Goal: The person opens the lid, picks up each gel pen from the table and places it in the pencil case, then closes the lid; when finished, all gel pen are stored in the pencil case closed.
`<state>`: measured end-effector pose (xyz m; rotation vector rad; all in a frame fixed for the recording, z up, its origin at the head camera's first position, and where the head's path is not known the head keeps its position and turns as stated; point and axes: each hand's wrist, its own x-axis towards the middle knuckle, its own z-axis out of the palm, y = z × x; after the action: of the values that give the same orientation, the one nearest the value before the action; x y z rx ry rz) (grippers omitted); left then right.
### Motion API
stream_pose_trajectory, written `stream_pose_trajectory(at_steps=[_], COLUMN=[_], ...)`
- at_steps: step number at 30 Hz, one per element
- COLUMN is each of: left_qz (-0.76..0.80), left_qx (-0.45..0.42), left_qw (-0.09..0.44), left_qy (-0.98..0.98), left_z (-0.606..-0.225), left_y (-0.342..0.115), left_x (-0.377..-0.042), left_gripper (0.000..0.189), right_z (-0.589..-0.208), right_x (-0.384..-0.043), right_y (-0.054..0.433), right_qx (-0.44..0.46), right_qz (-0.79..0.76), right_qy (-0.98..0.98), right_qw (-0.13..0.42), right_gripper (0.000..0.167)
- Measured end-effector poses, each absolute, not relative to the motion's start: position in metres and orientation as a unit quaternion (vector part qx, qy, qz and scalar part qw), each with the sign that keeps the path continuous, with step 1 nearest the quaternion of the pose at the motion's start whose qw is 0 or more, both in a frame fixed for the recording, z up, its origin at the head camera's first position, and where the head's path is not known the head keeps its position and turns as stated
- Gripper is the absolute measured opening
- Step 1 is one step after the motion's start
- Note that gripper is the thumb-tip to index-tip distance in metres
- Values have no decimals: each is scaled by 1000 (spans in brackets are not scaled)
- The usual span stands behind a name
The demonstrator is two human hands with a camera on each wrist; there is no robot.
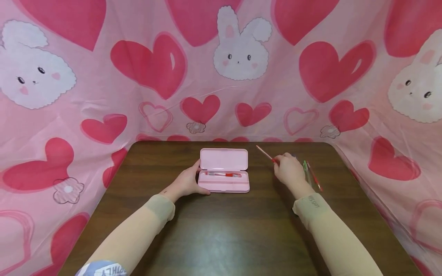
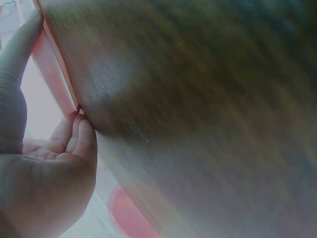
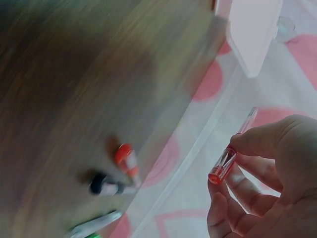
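A pink pencil case (image 1: 223,159) lies with its lid raised at the back of the table, and a clear pen with red ends (image 1: 223,174) rests in its rear compartment. My left hand (image 1: 186,181) grips the case at its left end, thumb along the front edge and fingers at the left side. In the left wrist view the thumb and fingertips touch the case's edge (image 2: 55,74). To the right of the case, my right hand (image 1: 290,170) pinches another red pen (image 3: 227,163) between thumb and fingers, its thin end pointing to the back left.
Beside the right hand lie a green pen (image 1: 305,168) and a red pen (image 1: 315,177). In the right wrist view a dark-capped pen (image 3: 103,184) lies near a red-capped one (image 3: 127,159). Pink heart-and-bunny cloth (image 1: 241,115) hangs around the brown table (image 1: 221,230).
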<state>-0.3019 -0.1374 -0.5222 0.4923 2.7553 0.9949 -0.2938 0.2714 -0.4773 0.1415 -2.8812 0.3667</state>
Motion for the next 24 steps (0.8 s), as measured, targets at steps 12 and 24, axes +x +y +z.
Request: stream_pose_trajectory(at_steps=[12,24], left_qz=[327,323], left_qx=[161,170], left_qw=[85,77], left_qy=[927,928], left_z=[-520,-517], left_y=[-138,-136], left_x=[-301,-298], left_gripper=[143,145], right_z=[-477,-476], right_x=[-292,-291], right_y=[222,190], right_qx=[107,158], right_qz=[118,114], right_qy=[-980,-972], right_qw=[121,130], right_gripper=[25,22])
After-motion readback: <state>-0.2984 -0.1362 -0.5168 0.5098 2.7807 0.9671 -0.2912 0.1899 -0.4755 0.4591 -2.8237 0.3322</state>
